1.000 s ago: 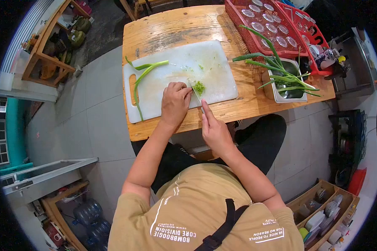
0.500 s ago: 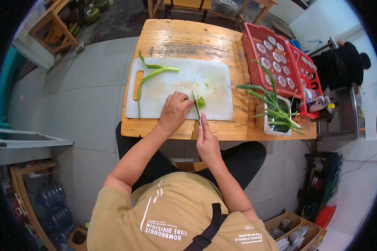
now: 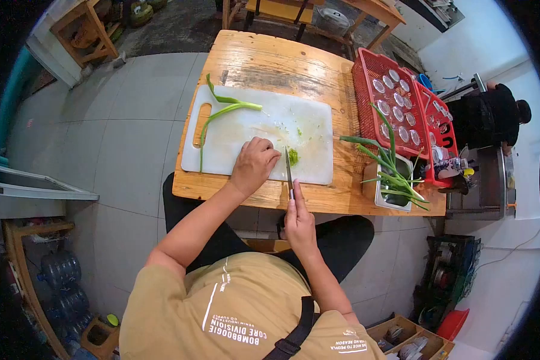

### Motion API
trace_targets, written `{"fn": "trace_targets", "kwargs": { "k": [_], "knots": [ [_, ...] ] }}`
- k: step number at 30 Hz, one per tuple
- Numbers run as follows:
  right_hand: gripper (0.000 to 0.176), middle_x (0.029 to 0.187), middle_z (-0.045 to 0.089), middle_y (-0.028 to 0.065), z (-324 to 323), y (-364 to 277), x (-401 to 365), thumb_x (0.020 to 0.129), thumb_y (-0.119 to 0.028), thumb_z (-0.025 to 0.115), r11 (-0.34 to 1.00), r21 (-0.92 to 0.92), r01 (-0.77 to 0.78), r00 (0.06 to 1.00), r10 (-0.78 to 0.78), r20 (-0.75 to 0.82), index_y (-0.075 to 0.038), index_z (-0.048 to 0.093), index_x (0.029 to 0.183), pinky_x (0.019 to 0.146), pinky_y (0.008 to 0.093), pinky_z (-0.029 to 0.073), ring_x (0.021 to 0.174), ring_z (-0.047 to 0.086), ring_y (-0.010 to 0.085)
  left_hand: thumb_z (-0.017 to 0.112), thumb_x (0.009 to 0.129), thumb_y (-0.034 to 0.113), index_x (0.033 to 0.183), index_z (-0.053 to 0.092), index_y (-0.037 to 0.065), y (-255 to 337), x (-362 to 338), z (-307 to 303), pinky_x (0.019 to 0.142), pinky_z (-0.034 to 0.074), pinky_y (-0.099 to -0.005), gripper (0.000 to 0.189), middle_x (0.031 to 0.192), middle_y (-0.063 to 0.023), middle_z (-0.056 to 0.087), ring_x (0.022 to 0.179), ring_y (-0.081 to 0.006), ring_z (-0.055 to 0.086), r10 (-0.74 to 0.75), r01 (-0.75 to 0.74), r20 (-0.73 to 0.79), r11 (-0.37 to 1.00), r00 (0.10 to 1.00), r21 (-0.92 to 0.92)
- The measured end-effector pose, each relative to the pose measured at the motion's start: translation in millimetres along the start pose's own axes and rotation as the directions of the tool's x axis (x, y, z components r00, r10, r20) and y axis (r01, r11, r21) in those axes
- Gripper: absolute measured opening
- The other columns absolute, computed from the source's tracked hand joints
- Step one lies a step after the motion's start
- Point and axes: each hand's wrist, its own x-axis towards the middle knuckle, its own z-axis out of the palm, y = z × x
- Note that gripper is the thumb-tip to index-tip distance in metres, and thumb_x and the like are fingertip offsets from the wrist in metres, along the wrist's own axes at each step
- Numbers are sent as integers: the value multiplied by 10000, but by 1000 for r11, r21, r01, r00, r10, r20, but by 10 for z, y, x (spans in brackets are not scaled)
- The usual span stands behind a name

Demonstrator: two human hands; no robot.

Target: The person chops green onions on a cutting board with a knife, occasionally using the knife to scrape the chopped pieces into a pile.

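A white cutting board (image 3: 306, 120) lies on a wooden table (image 3: 270, 60). My left hand (image 3: 255, 163) rests curled on the board's near edge, fingers down on what is being cut. My right hand (image 3: 299, 222) grips a knife (image 3: 288, 168) whose blade stands on the board right beside my left fingers. A small heap of chopped green onion (image 3: 293, 156) lies just right of the blade. A whole green onion stalk (image 3: 222, 113) lies across the board's left end, near its handle slot.
A steel tub (image 3: 381, 191) holding several green onion stalks (image 3: 390, 162) stands at the table's right near corner. Red crates of glasses (image 3: 396, 90) fill the right side. Another person in black (image 3: 492, 117) stands beyond them. Water jugs sit lower left.
The view has shifted slightly. My right hand has drawn back toward me with the knife, while my left hand stays curled on the board.
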Motion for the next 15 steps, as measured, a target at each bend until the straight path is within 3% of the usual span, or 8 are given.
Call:
{"fn": "trace_targets", "kwargs": {
  "k": [8, 15],
  "knots": [
    [606, 675, 593, 184, 60, 20, -37, 1159, -161, 487, 998, 22, 66, 998, -66, 12, -210, 335, 1744, 634, 442, 525, 577, 629, 316, 781, 916, 115, 947, 779, 73, 4, 0, 21, 943, 493, -418, 52, 1022, -52, 671, 1060, -272, 621, -12, 13, -10, 1000, 1000, 19],
    [606, 677, 594, 198, 64, -75, -56, 1161, -163, 486, 998, -4, 69, 998, -69, 7, -216, 329, 1744, 632, 448, 524, 579, 631, 330, 802, 893, 88, 960, 787, 58, 12, 7, 7, 920, 511, -444, 75, 1016, -75, 696, 1058, -297, 645, -28, 28, 0, 1000, 1000, -1]
  ]
}}
